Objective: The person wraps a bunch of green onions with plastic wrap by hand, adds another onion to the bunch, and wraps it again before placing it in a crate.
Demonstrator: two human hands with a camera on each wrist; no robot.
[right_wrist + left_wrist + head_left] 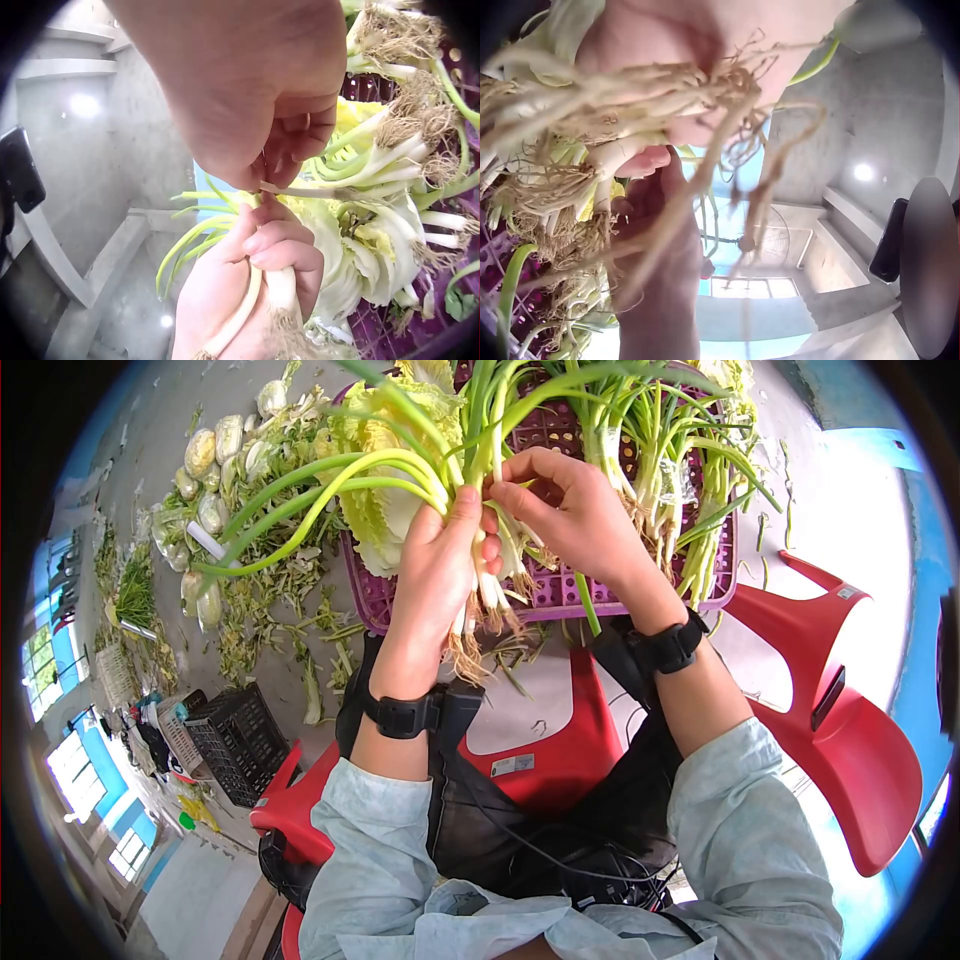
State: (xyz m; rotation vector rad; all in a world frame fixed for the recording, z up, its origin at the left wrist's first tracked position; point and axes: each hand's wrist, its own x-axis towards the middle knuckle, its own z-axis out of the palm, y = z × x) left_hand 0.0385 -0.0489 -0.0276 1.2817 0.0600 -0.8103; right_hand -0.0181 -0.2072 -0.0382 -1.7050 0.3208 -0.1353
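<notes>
My left hand [437,575] grips a small bunch of spring onions [470,622], white stems and roots hanging below the fist, green leaves [300,500] arching out left. Right beside it, my right hand [575,520] pinches a thin stem between thumb and forefinger. The right wrist view shows that pinched stem [296,191] above the left hand [217,300], whose fingers curl round the thick white stems [282,289]. In the left wrist view, roots [697,90] partly cover the hands.
A purple crate [560,600] under the hands holds leafy cabbage [375,520] and more spring onion bunches [655,510]. Trimmed leaves and whole cabbages [200,452] lie on the floor at left. Red chairs [850,730] and a black crate [238,740] stand nearby.
</notes>
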